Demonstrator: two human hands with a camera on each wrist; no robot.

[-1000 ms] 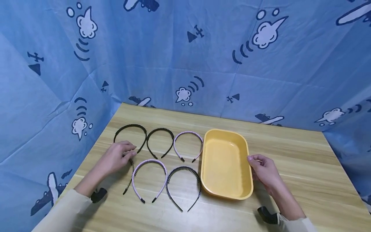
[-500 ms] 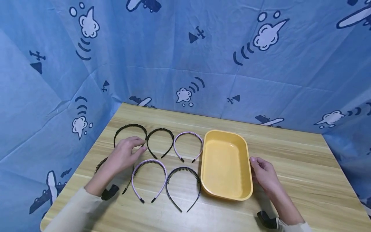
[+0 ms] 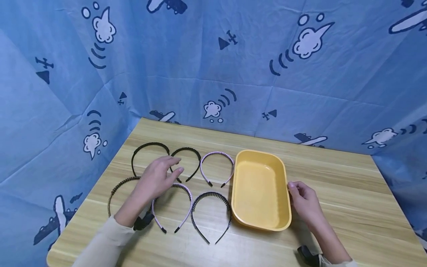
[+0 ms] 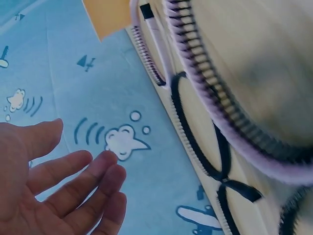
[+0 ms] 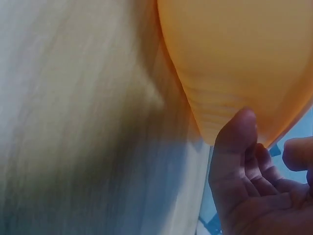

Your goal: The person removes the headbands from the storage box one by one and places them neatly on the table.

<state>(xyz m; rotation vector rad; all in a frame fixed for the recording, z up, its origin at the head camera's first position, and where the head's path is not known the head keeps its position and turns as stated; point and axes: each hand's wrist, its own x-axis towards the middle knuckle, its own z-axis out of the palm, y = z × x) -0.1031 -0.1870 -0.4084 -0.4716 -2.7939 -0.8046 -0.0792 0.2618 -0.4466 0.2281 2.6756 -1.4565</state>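
My left hand (image 3: pixel 158 178) hovers over the left part of the headbands, its fingers loosely extended and holding nothing; the left wrist view also shows the hand (image 4: pixel 73 191) with nothing in it. Its fingertips overlap a black headband (image 3: pixel 185 149) in the back row. Beneath the hand and wrist, a lilac headband (image 3: pixel 191 198) and a dark brown toothed headband (image 3: pixel 115 189) are partly covered. On the right, my right hand (image 3: pixel 307 202) touches the outer side of a yellow tray (image 3: pixel 288 218). In the right wrist view, a fingertip (image 5: pixel 242 122) lies against the tray's wall.
Another black headband (image 3: pixel 151 144) lies at the back left, and a lilac one (image 3: pixel 217 152) lies beside the tray. A black toothed headband (image 3: pixel 211 194) is in front. Blue patterned cloth (image 3: pixel 253 92) hangs behind the wooden table (image 3: pixel 340 193).
My left hand has moved right, from above the leftmost headbands to over the second back-row one. The right thumb has slid slightly off the tray's rim. Headbands and tray stay in place.
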